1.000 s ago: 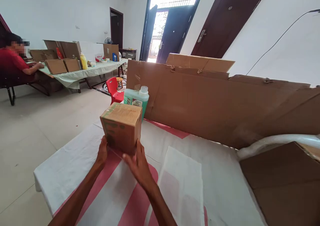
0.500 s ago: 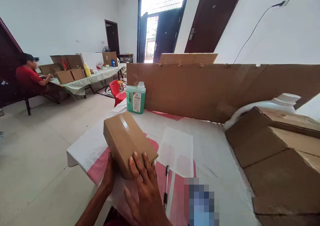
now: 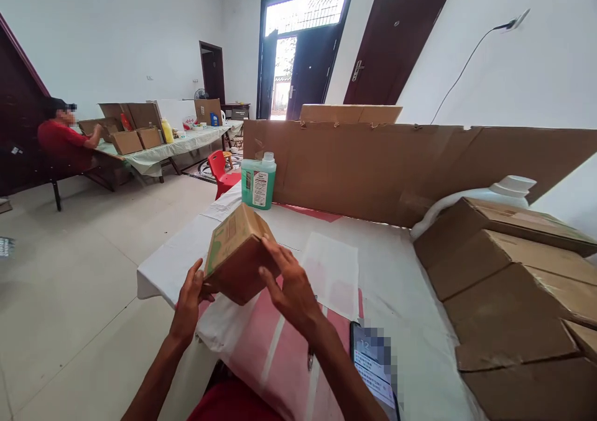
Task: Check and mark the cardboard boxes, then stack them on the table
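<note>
I hold a small brown cardboard box (image 3: 236,253) tilted in the air above the near edge of a table (image 3: 401,272) with a white and pink cloth. My left hand (image 3: 190,296) grips its lower left corner from below. My right hand (image 3: 289,287) presses on its right side with the fingers curled on the cardboard. A face with green print is turned up and to the left.
A green liquid bottle (image 3: 259,181) stands by a long cardboard screen (image 3: 373,172). Stacked flat cardboard boxes (image 3: 513,284) and a white jug (image 3: 510,188) fill the right. A phone (image 3: 373,368) and a white sheet (image 3: 331,272) lie near me. A person in red (image 3: 63,141) sits at a far table.
The box has been turned over in my hands, so the green-printed face now shows. My right hand moved from under the box to its right side.
</note>
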Demonstrator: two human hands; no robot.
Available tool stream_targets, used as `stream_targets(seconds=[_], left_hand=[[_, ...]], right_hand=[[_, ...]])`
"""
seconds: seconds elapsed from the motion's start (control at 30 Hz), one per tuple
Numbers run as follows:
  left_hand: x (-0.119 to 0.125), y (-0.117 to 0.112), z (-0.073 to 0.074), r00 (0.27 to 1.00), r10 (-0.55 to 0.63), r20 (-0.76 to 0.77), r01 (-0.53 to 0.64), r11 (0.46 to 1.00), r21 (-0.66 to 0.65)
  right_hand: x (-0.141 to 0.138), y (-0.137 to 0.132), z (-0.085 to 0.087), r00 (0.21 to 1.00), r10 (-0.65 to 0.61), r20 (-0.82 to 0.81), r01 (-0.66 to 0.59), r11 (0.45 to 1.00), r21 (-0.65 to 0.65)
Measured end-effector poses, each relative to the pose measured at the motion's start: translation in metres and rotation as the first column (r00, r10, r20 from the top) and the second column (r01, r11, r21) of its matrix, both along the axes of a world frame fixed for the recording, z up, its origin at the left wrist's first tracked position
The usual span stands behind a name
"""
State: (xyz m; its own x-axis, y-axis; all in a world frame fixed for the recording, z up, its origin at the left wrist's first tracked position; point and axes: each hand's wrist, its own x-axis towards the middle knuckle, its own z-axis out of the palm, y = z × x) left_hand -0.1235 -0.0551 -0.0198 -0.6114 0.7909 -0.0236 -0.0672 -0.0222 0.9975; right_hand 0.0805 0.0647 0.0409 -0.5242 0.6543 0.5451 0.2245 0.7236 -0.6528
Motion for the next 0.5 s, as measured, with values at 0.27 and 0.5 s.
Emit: stream_targets(seconds=[0.27, 0.5], left_hand=[[-0.012, 0.069, 0.028, 0.909, -0.027, -0.417, 0.043, 0.999, 0.028], [-0.029, 0.135, 0.027, 0.938, -0.083, -0.335, 0.122, 0.988, 0.096]], right_hand=[[0.000, 0.084, 0.023, 0.994, -0.054, -0.097, 0.039, 0.988, -0.146], [0.005, 0.114, 0.001, 0.945, -0.076, -0.320, -0.088, 0.879, -0.469]])
